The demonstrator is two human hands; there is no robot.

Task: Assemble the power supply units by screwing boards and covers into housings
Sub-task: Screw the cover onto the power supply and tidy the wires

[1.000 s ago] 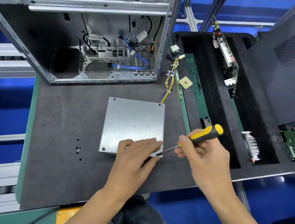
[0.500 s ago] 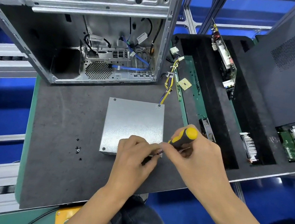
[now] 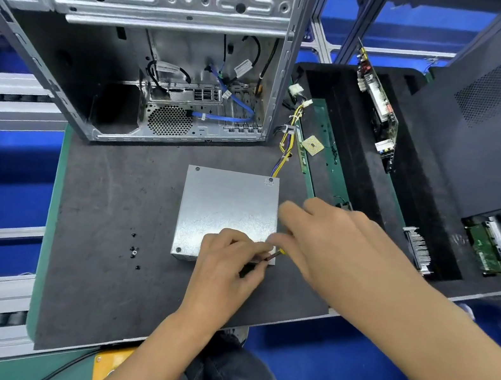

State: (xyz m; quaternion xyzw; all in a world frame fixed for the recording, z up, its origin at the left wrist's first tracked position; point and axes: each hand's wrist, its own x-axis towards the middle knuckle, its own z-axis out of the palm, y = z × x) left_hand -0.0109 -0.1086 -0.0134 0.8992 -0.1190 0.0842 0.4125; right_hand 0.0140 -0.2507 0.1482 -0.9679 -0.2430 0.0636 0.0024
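At the near right corner of the power supply cover (image 3: 227, 209), the left hand (image 3: 224, 272) pinches the screwdriver (image 3: 273, 255) tip while the right hand (image 3: 331, 237), curled over its handle, should press straight down and turn slowly.

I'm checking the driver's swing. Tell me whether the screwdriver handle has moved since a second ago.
Yes. The screwdriver handle has swung left and down toward the power supply unit's near right corner and is now hidden under the right hand; only the shaft shows by the left hand.

My feed is bright and evenly lit from above; soft shadows, slight motion blur on the right hand (image 3: 328, 237), wide-angle bending at edges.
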